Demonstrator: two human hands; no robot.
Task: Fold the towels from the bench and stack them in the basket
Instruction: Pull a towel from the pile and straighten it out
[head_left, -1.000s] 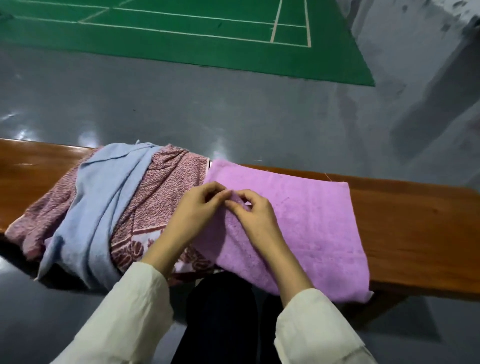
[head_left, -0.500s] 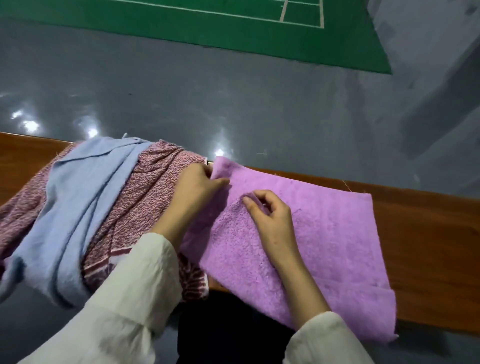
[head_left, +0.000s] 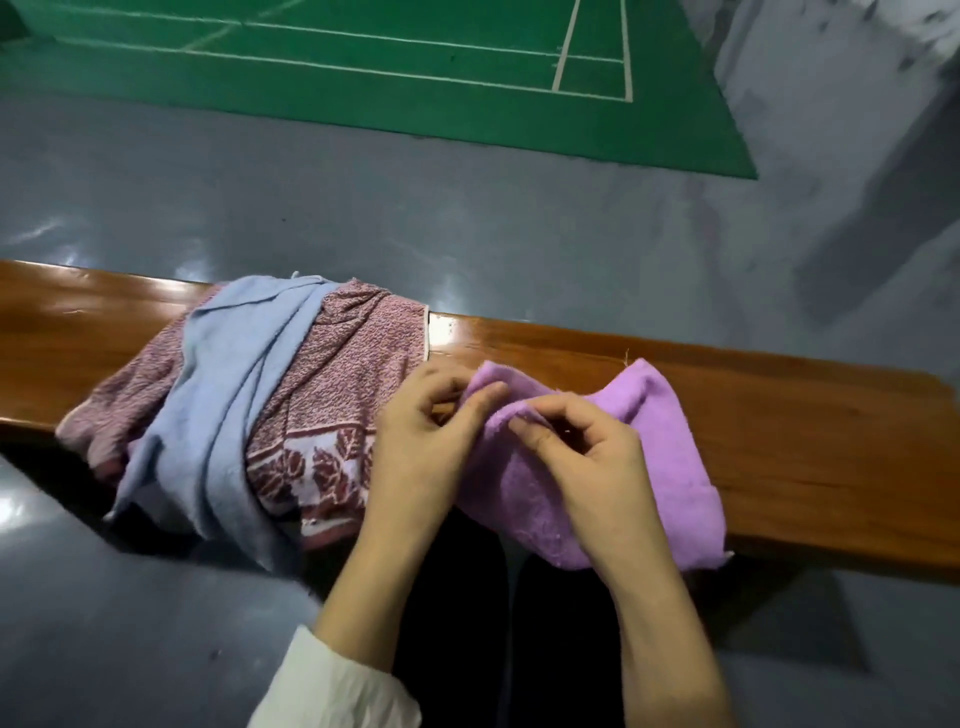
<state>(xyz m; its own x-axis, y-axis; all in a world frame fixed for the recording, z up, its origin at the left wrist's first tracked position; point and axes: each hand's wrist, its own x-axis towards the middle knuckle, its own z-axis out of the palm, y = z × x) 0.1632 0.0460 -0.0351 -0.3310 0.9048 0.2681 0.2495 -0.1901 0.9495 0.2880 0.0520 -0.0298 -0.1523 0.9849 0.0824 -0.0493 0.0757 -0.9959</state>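
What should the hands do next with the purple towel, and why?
Probably bring the pinched edge over to the near edge, finishing the fold: left hand and right hand both pinch a lifted edge of the fluffy purple towel above the brown wooden bench.

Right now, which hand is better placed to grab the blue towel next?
Left. The left hand borders the patterned towel that the blue towel drapes over; the right hand is farther off, above the purple towel. Both hands pinch it.
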